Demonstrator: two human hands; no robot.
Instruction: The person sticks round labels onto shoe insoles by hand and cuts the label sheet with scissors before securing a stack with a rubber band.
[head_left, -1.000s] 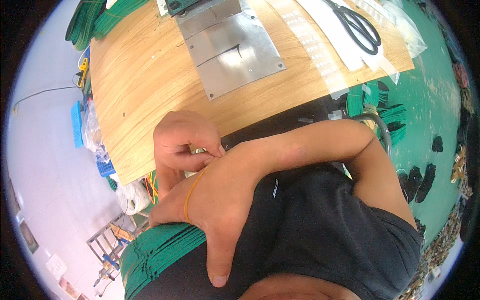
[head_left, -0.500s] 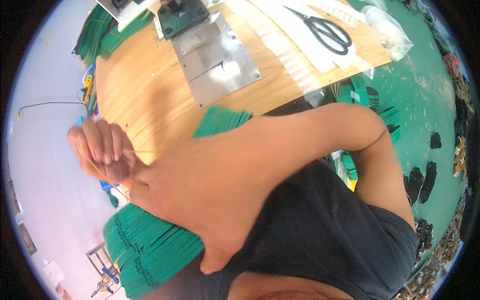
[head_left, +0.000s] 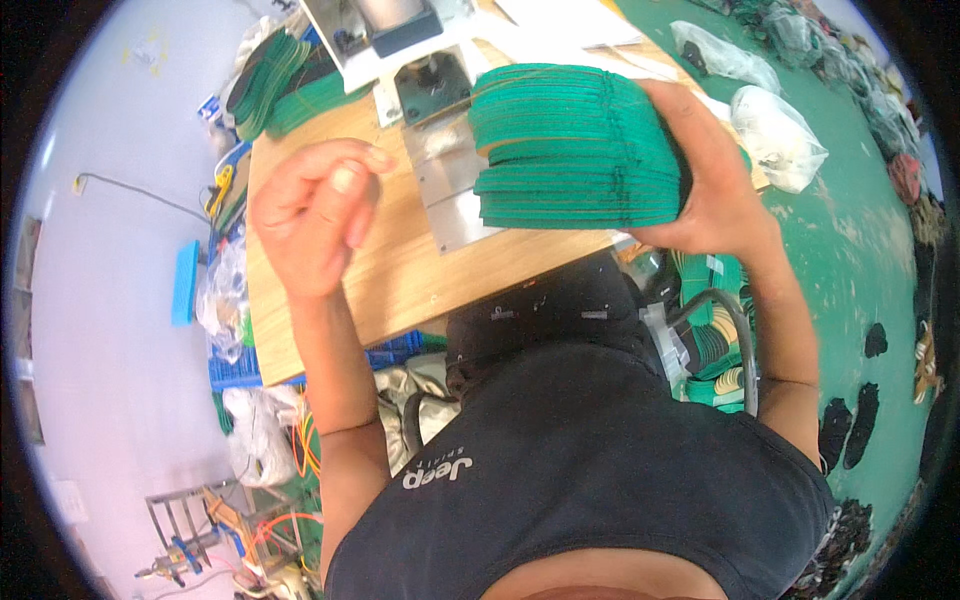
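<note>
A thick stack of thin green pieces [head_left: 580, 150] is held up over the near right part of the table. My right hand [head_left: 700, 170] grips its right end, thumb below and fingers round the far side. To the left of the stack and apart from it, my left hand [head_left: 320, 210] is raised above the table with its fingers curled and thumb and fingertips drawn together. Whatever they pinch, if anything, is too small to make out. Behind the stack, a metal plate [head_left: 455, 215] lies partly hidden on the wooden table [head_left: 390, 290].
A white machine frame [head_left: 350, 75] stands at the far side, with more green stacks [head_left: 270, 80] left of it. Clear plastic bags [head_left: 775, 140] lie off the table's right side. A blue crate [head_left: 235, 370] sits under the left edge.
My arms have come apart from their crossed position. The green stack has swung from lower left to upper right in my right hand. The orange band seen earlier is no longer plainly visible.
</note>
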